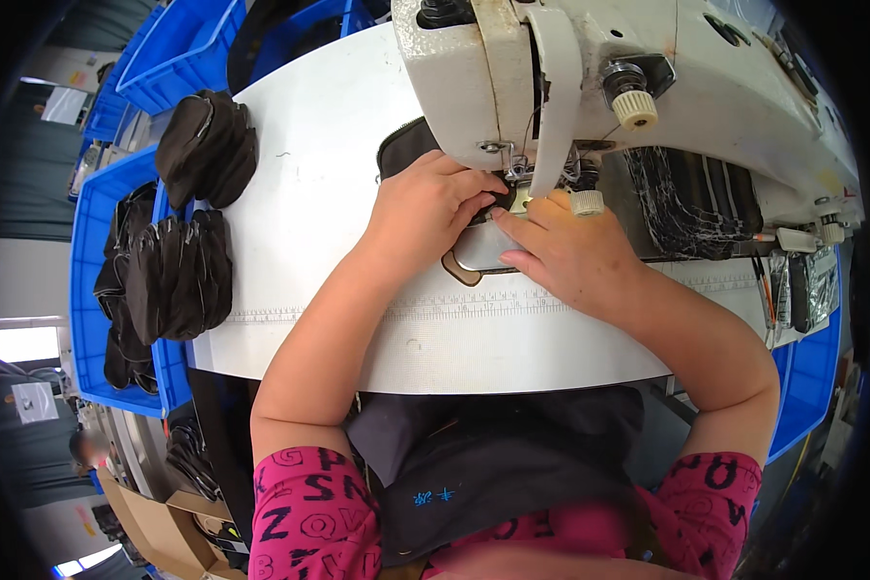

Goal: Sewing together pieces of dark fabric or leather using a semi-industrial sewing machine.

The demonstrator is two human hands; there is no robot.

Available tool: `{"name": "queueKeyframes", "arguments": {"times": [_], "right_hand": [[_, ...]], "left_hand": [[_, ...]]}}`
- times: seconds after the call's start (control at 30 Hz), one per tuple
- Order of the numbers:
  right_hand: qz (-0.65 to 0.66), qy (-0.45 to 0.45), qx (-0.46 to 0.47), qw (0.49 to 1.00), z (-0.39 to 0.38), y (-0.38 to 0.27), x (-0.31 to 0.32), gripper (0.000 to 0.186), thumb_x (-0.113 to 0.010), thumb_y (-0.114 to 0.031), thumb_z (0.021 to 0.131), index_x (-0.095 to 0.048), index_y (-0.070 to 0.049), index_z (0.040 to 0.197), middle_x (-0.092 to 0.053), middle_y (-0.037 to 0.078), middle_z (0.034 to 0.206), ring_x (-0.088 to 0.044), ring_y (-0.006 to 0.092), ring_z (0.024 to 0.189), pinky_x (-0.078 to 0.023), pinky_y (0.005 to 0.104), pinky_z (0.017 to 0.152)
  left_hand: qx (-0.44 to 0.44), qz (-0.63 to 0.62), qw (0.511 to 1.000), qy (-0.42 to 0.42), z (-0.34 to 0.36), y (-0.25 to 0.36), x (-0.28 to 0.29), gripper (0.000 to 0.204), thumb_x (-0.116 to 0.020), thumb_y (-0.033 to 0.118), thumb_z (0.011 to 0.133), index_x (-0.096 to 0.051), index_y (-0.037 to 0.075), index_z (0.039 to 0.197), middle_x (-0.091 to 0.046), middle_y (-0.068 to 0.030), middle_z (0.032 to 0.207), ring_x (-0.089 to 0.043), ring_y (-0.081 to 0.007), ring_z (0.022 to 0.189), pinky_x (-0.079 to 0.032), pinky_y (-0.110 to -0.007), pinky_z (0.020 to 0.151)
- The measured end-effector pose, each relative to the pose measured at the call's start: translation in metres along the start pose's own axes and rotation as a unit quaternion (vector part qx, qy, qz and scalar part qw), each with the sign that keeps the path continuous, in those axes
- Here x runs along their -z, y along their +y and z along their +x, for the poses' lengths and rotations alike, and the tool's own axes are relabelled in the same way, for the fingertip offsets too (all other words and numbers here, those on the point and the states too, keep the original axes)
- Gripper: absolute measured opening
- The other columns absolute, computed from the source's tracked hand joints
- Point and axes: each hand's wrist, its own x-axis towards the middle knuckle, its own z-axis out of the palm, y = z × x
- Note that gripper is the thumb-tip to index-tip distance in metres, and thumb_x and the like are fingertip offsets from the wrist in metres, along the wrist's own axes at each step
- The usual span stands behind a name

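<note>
A white sewing machine (454, 82) stands over the worktable, and both hands meet under its needle area. My left hand (420, 208) pinches the near edge of a black fabric piece (408, 147), which lies partly beneath the machine head. Its fingertips sit just left of the presser foot. From the right, my right hand (575, 253) reaches in with its index finger on the same edge and the thumb lower, over the metal plate. The machine's parts cover some of its other fingers. Exactly how the fabric sits under the needle is hidden by fingers and machine.
Stacks of black fabric pouches (203, 150) lie at the table's left edge, beside a blue bin (87, 251) holding more. Behind the needle, right of it, rests a pile of black pieces with loose white threads (696, 203). A ruler strip (474, 307) crosses the white table (304, 222).
</note>
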Motion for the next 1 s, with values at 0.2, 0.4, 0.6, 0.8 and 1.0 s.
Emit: {"name": "queueKeyframes", "arguments": {"times": [0.2,0.4,0.6,0.8,1.0], "right_hand": [[-0.008,-0.006,0.000,1.000,0.000,0.000,0.000,0.044,-0.076,-0.037,0.090,-0.071,-0.015,0.128,-0.059,0.001,0.092,-0.063,0.0195,0.091,-0.055,0.0350,0.073],[-0.015,0.009,0.014,1.000,0.003,-0.002,0.000,0.046,-0.076,-0.038,0.090,-0.070,-0.015,0.129,-0.059,0.001,0.092,-0.063,0.0190,0.089,-0.055,0.0342,0.070],[-0.012,0.012,0.005,1.000,0.000,0.001,-0.005,0.045,-0.075,-0.041,0.092,-0.071,-0.012,0.126,-0.064,0.002,0.092,-0.066,0.0224,0.081,-0.052,0.0371,0.072],[-0.017,0.045,0.005,0.999,0.001,0.002,-0.005,0.045,-0.076,-0.038,0.091,-0.071,-0.009,0.124,-0.063,0.003,0.094,-0.065,0.0249,0.081,-0.052,0.0380,0.072],[-0.001,0.030,-0.003,1.000,0.002,0.001,-0.002,0.045,-0.076,-0.037,0.091,-0.070,-0.008,0.124,-0.063,0.005,0.095,-0.064,0.0262,0.082,-0.052,0.0387,0.073]], "left_hand": [[0.006,0.036,0.999,0.028,-0.002,0.001,-0.007,0.012,-0.076,0.019,0.090,-0.079,0.019,0.102,-0.075,0.0031,0.104,-0.070,-0.0217,0.099,-0.059,-0.037,0.077],[-0.006,0.042,0.998,0.046,-0.003,-0.001,-0.006,0.011,-0.076,0.019,0.089,-0.080,0.018,0.099,-0.076,0.0026,0.102,-0.070,-0.0214,0.097,-0.059,-0.036,0.077],[0.011,0.035,0.998,0.050,-0.001,0.004,-0.011,0.010,-0.075,0.019,0.090,-0.081,0.017,0.098,-0.074,0.0013,0.094,-0.070,-0.0218,0.092,-0.059,-0.036,0.075],[0.024,0.068,0.996,0.059,-0.001,0.013,-0.015,0.010,-0.074,0.016,0.089,-0.080,0.013,0.097,-0.074,-0.0009,0.093,-0.071,-0.0232,0.089,-0.058,-0.037,0.074],[0.030,0.075,0.995,0.054,0.000,0.012,-0.014,0.013,-0.076,0.020,0.089,-0.082,0.015,0.099,-0.075,-0.0094,0.093,-0.072,-0.0294,0.084,-0.058,-0.040,0.072]]}}
